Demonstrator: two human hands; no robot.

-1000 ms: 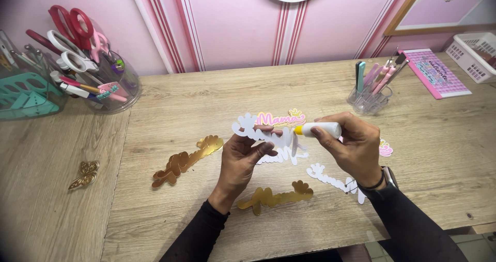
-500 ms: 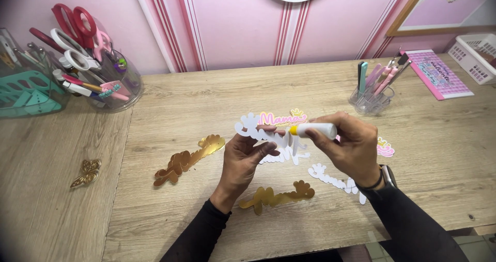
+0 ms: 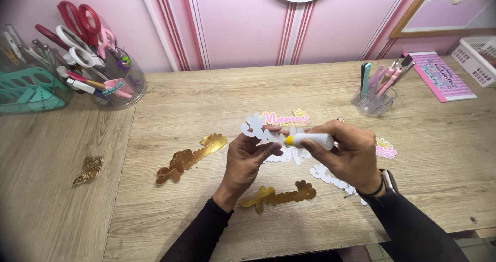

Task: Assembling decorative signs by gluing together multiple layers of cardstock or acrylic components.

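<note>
glue stick meets white cutout over a craft counter

the right hand point(image 3: 351, 156) is closed around a white glue stick point(image 3: 310, 140) with its yellow tip aimed at a white paper cutout point(image 3: 258, 131), which the left hand point(image 3: 253, 156) pinches between thumb and curled fingers point(image 3: 268, 149), holding it just above the wooden counter point(image 3: 206, 96). compared with a second ago the hands have barely shifted; the tip sits close against the cutout's right end, so the gluing looks under way rather than finished. just beyond the cutout lies a pink and yellow lettered piece point(image 3: 285, 119); to its left a gold scroll shape point(image 3: 188, 157), below it a gold word shape point(image 3: 279, 195), and to its right another white cutout point(image 3: 330, 178) under the right wrist. a clear pen cup point(image 3: 374, 99) stands well to the right of the cutout, and a scissors tub point(image 3: 111, 78) far to the left.
</note>
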